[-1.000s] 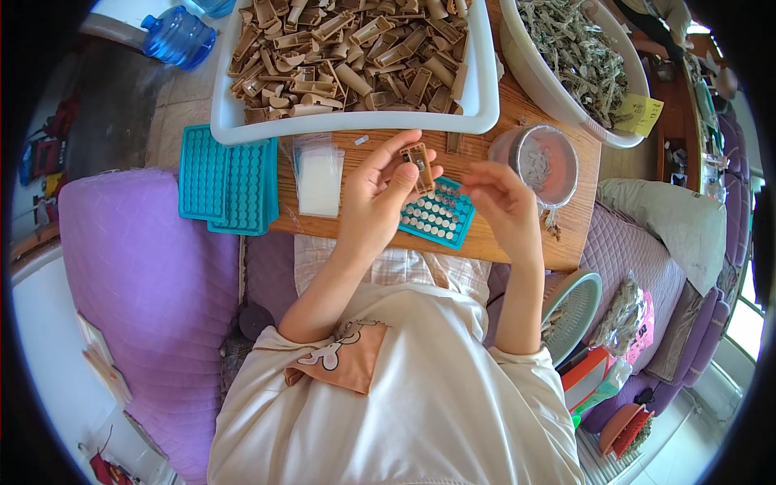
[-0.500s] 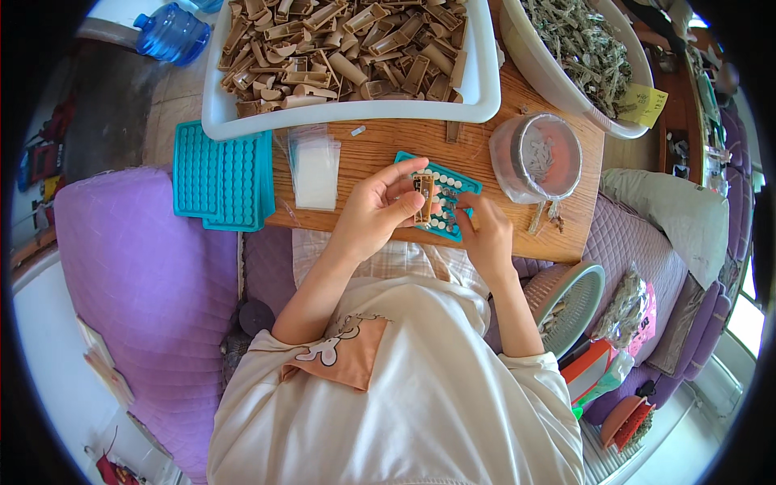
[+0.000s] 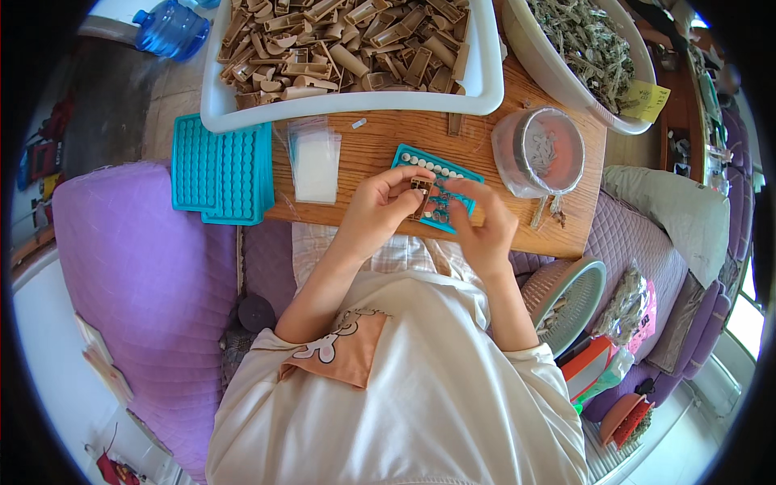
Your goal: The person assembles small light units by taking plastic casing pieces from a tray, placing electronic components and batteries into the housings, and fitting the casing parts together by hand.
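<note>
My left hand [image 3: 380, 202] is closed around a small brown plastic casing [image 3: 421, 196], a hollow, lipstick-tube-like half shell held upright over the table edge. Its thumb presses on the casing's open side, where small dark and shiny parts show. My right hand [image 3: 487, 225] is just to the right, thumb and forefinger apart, fingertips close to the casing and slightly blurred; nothing can be made out between them. Under both hands lies a teal tray [image 3: 477, 179] with rows of small round white pieces [image 3: 436, 168] and some shiny metallic ones, partly covered by the fingers.
A white tub [image 3: 356, 106] heaped with brown casings [image 3: 347, 58] stands at the back. Stacked teal trays [image 3: 194, 162] and clear plastic bags [image 3: 315, 166] lie left. To the right are a round container [image 3: 558, 182] of small grey pieces, a large basin [image 3: 594, 113] and a basket [image 3: 594, 283].
My right hand has lifted from the teal tray toward the casing, its fingers spreading. The left thumb has shifted onto the casing's open face, and the casing has tilted slightly.
</note>
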Available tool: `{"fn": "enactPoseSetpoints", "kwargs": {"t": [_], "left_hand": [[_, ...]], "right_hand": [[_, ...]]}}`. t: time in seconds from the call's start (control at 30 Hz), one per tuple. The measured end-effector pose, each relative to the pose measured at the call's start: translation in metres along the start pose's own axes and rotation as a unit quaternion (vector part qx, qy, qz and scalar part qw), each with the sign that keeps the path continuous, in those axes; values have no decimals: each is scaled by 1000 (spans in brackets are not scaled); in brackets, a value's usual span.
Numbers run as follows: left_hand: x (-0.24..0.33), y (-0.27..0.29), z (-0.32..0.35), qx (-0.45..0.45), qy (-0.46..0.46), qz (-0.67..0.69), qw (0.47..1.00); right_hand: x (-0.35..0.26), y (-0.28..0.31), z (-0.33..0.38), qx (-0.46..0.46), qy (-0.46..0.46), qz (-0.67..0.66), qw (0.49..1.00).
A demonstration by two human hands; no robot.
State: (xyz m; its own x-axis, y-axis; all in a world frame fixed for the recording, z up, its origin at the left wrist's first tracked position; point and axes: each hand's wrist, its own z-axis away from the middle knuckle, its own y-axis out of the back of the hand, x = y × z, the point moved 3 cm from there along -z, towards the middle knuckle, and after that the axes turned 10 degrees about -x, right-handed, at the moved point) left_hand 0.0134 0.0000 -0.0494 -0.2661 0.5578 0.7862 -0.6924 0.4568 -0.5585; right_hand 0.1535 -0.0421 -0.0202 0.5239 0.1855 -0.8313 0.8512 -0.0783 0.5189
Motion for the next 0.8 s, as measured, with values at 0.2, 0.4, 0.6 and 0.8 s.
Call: {"fn": "enactPoseSetpoints", "kwargs": {"t": [0.2, 0.4, 0.6, 0.8], "left_hand": [[2, 4, 0, 3, 3, 6, 1000], [3, 0, 0, -16, -2, -10, 1000], [5, -2, 4, -18, 22, -14, 999], [10, -17, 6, -20, 56, -18, 998]], "right_hand": [[38, 3, 25, -14, -134, 102, 986], [32, -10, 32, -91, -96, 224, 966], [16, 0, 20, -33, -68, 168, 983], [-22, -7, 4, 107, 102, 123, 981]]}}
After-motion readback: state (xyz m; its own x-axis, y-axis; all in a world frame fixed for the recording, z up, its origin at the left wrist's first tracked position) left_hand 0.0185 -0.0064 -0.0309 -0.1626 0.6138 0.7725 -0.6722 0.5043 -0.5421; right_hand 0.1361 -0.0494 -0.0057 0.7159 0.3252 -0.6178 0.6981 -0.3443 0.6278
